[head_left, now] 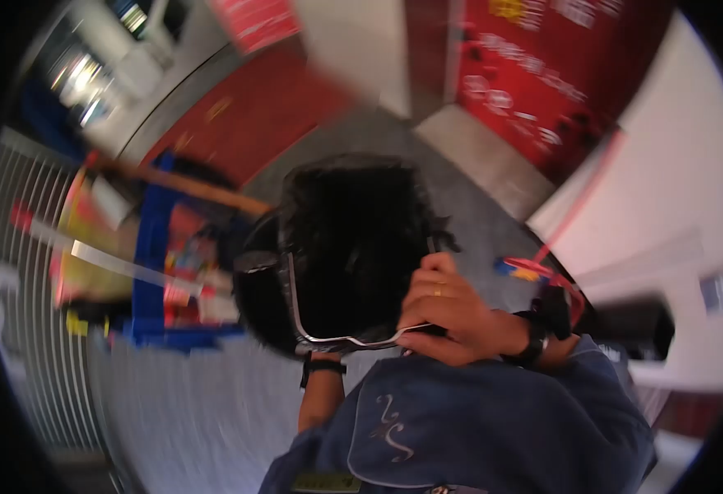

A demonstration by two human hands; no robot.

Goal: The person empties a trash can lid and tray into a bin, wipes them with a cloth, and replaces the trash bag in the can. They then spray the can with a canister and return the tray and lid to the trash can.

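A black bin bag (353, 222) lines an open container in front of me, its mouth facing up. Along the near and left side of the mouth runs a thin metal wire rim (328, 338). My right hand (446, 311) is closed at the near right corner, fingers wrapped over the bag's edge and the rim. A ring and a dark wristband show on that arm. Of my left arm only the banded wrist (323, 370) and forearm show, just below the near rim; its fingers are hidden behind the container.
To the left stands a blue crate (152, 255) with blurred colourful items; long handles lie across it. A ribbed metal shutter (40, 305) is at far left. Red panels (534, 74) and a white wall (674, 165) stand ahead and right. A red cord (579, 202) runs along the wall.
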